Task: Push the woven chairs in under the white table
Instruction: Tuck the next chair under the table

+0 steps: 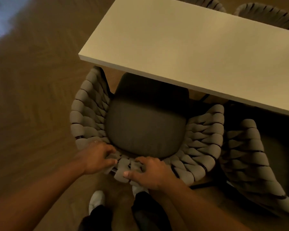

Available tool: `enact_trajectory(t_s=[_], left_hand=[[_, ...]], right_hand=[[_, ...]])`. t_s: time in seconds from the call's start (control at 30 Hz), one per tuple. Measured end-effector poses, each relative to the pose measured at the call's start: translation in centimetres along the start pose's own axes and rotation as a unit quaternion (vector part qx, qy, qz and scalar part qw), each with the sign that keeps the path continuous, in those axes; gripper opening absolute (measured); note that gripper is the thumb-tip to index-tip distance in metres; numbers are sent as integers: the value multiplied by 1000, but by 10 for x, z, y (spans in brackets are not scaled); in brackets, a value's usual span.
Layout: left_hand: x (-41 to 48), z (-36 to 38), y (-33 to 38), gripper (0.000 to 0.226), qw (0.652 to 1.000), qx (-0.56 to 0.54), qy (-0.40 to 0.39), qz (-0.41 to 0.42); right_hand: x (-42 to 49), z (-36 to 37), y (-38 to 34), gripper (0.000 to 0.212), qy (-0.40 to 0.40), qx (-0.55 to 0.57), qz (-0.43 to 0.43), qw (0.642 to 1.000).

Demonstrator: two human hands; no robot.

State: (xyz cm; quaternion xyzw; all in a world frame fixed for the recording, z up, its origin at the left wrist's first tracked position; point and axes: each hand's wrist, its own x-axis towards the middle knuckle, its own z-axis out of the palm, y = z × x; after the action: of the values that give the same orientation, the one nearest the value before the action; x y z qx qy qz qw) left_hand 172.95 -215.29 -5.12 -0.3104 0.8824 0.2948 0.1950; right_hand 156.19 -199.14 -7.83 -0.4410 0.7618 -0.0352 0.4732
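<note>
A grey woven chair [88, 114] with a dark seat cushion [145, 129] stands in front of me. The front of its seat is under the near edge of the white table [182, 47]. My left hand [97, 157] and my right hand [150, 172] both grip the top of its woven backrest, close together. A second woven chair [250, 160] stands just to the right, its seat partly under the table.
Two more woven chairs [270, 15] show beyond the table's far edge at top right. Brown wood floor [32, 97] spreads to the left. My feet in white socks [97, 200] stand right behind the chair.
</note>
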Motion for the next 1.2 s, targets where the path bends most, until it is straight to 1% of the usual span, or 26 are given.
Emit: enact_trajectory(t_s=[0.07, 0.13, 0.2, 0.27, 0.37, 0.47, 0.53, 0.6, 0.7, 0.83, 1.0, 1.2], left_hand=[[3, -1, -12, 61, 996, 64, -33, 43], [6, 1, -19, 79, 989, 106, -80, 59], [7, 4, -24, 85, 979, 153, -107, 87], [6, 7, -26, 88, 971, 180, -113, 111], [5, 11, -26, 87, 966, 200, -102, 125], [4, 16, -26, 79, 967, 213, -57, 129], [4, 19, -28, 75, 968, 213, -30, 131], [4, 20, -29, 76, 967, 214, -27, 137], [1, 22, -31, 84, 967, 213, -18, 136], [-2, 34, -26, 90, 968, 220, -8, 121], [-5, 44, -16, 92, 969, 213, -5, 123], [-6, 43, -14, 95, 973, 197, -16, 119]], right_hand=[[-4, 5, -8, 100, -5, 12, 29, 999], [-10, 9, -12, 103, 5, -41, 40, 998], [-13, 19, -14, 105, 23, -111, 42, 993], [-13, 30, -13, 103, 58, -160, 46, 984], [-16, 42, -13, 92, 111, -187, 76, 973], [-21, 49, -15, 93, 165, -200, 92, 961], [-21, 51, -15, 93, 184, -205, 93, 957], [-23, 53, -16, 91, 186, -196, 93, 958], [-27, 56, -17, 91, 192, -189, 86, 959], [-35, 53, -11, 94, 166, -194, 79, 964], [-43, 54, -2, 97, 157, -194, 79, 965], [-45, 54, -1, 96, 167, -193, 77, 964]])
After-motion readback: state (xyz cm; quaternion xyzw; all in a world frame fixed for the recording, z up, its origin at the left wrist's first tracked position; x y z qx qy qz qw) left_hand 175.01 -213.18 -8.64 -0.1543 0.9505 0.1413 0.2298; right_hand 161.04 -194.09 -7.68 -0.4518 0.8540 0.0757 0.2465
